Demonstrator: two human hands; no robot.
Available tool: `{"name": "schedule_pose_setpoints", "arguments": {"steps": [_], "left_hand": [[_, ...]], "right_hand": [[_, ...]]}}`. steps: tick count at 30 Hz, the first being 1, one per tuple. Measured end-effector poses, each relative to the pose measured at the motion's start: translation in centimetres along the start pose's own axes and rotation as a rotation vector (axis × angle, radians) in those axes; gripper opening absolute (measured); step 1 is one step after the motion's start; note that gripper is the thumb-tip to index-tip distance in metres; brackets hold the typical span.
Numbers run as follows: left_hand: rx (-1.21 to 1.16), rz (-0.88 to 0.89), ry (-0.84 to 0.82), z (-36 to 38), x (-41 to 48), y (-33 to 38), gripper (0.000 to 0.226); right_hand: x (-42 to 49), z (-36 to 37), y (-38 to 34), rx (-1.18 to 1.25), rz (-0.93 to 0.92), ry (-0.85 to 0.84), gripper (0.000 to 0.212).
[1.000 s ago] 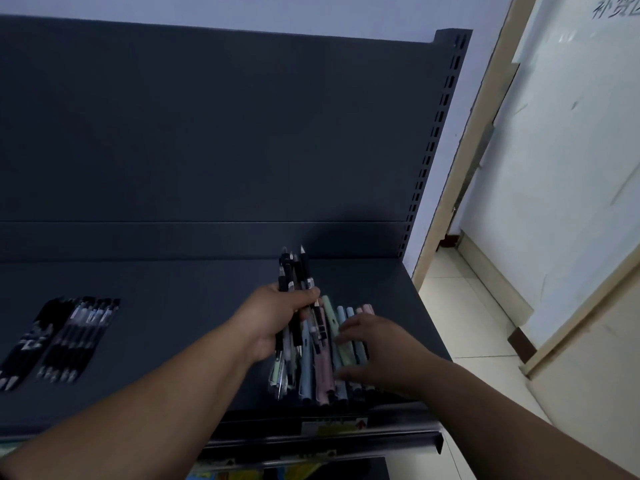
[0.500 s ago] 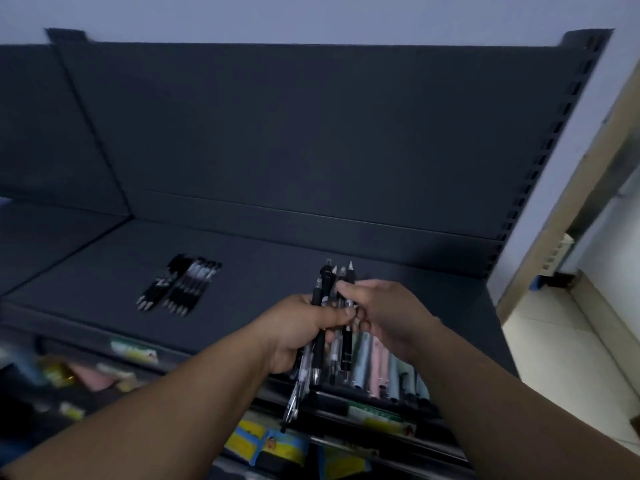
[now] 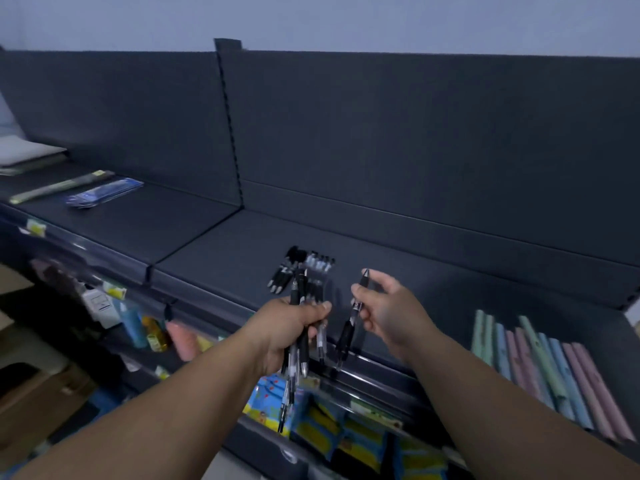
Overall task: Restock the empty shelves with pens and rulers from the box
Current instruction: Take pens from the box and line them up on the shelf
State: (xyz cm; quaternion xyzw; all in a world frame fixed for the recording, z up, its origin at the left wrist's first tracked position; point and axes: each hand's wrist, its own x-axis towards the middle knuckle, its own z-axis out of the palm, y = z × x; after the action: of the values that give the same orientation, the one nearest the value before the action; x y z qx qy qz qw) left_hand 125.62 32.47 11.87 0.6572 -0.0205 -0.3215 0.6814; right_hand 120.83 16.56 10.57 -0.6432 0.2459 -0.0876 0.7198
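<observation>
**Head cam: L hand full of black pens, R hand w/ one**

L hand (image 3: 291, 327) is fisted round a bundle of black pens (image 3: 303, 353), held over the front edge of the shelf (image 3: 433, 299). Tips hang below the fist and clicker ends stick up. Barrels look clear w/ black rubber grips.

R hand (image 3: 388, 313) pinches a single black pen (image 3: 346, 336) btwn thumb and fingers. It's tilted, tip down, w/ the other fingers loosely spread.

Behind the hands, a row of black pens (image 3: 306, 268) lies flat on the shelf. Far right, pastel pens (image 3: 540, 368) (green, blue, pink) lie side by side. Blue packets (image 3: 104, 195) lie on the left section, too blurred to identify.
</observation>
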Motion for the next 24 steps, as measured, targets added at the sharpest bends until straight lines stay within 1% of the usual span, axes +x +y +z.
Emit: {"name": "schedule_pose_setpoints", "arguments": {"steps": [2, 4, 8, 10, 13, 14, 16, 17, 19, 24], "left_hand": [[-0.003, 0.016, 0.020, -3.7, 0.5, 0.6, 0.010], [0.016, 0.041, 0.042, -7.4, 1.2, 1.2, 0.011], [0.016, 0.040, 0.045, -13.3, 2.4, 2.4, 0.008], [0.014, 0.026, 0.023, -15.0, 3.0, 2.9, 0.007], [0.034, 0.019, -0.017, -16.2, 4.2, 3.5, 0.010], [0.037, 0.019, -0.024, -16.4, 4.7, 3.6, 0.010], [0.035, 0.021, -0.033, -16.4, 5.9, 3.9, 0.011], [0.033, 0.024, -0.033, -16.4, 6.6, 4.1, 0.012], [0.036, 0.034, -0.018, -16.1, 8.1, 4.5, 0.015], [0.056, 0.060, 0.021, -16.1, 11.7, 6.3, 0.017]], "right_hand": [[0.4, 3.4, 0.4, -0.071, -0.004, 0.039, 0.037], [0.9, 6.5, 0.8, -0.110, -0.008, 0.089, 0.037], [1.7, 11.0, 0.8, 0.020, -0.013, 0.195, 0.024], [2.2, 12.3, 0.6, 0.099, -0.016, 0.249, 0.020], [3.0, 13.4, 0.3, 0.172, -0.067, 0.320, 0.022], [3.3, 13.6, 0.2, 0.176, -0.092, 0.342, 0.020], [3.9, 13.8, -0.1, 0.138, -0.159, 0.378, 0.008], [4.4, 13.9, -0.2, 0.085, -0.208, 0.388, 0.004], [5.7, 14.1, -0.2, -0.099, -0.328, 0.377, 0.011], [10.3, 14.8, 0.8, -0.677, -0.701, 0.207, 0.023]]}}
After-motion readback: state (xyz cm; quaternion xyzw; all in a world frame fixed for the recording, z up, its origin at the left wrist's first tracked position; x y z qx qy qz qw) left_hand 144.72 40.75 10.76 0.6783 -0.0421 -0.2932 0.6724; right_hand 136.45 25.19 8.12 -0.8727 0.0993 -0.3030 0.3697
